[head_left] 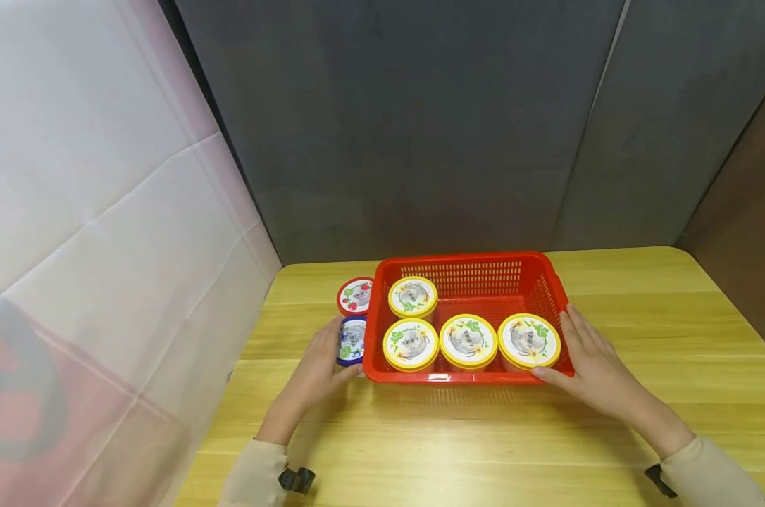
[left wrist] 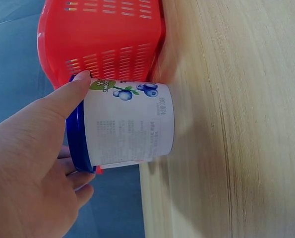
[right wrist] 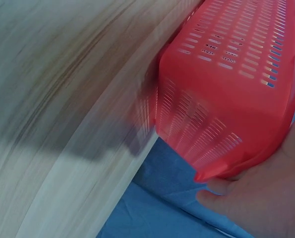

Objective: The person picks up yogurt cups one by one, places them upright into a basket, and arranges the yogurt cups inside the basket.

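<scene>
My left hand (head_left: 313,373) grips a white paper tub with a dark blue lid (left wrist: 130,124) by its lid; blueberries are printed on its side. In the left wrist view the thumb lies on the near side of the lid and the fingers go behind it. This tub stands against the left side of the red plastic basket (head_left: 484,378). On the basket's right front corner, my right hand (head_left: 601,373) holds the rim, its thumb over the front edge and its fingers along the right side. Several tubs with yellow lids (head_left: 468,341) stand upright inside the basket.
Behind the blue-lidded tub stands a red-lidded tub (head_left: 355,296), partly hidden by the basket rim. All stand on a light wooden table (head_left: 452,443). A dark grey panel (head_left: 420,127) rises behind the table, and a pale cloth wall (head_left: 103,169) lies to the left.
</scene>
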Demonstrator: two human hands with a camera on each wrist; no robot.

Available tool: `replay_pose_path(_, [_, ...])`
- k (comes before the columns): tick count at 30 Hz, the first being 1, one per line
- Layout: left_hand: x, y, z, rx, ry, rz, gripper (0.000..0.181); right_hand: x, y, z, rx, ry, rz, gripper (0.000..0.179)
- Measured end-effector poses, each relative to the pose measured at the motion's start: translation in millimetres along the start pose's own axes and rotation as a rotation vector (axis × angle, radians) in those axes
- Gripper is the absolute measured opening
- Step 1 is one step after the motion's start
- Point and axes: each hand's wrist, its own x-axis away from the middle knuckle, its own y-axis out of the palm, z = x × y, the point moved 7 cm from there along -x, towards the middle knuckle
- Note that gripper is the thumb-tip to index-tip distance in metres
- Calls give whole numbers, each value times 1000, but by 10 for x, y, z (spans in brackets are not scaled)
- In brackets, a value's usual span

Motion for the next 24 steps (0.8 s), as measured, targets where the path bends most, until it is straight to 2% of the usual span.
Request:
replay_pose_path(8, [-6,-8,-7,3,7,17,103,-3,2,10,-7,6,-3,117])
replay_pose_path(14, [32,-29,-55,23,-22,20,108,4,20,19,-12,4,-4,117])
replay_pose_path(24, [128,-223,-161,21,-36,89,105,8,11,20,-15,0,11,114])
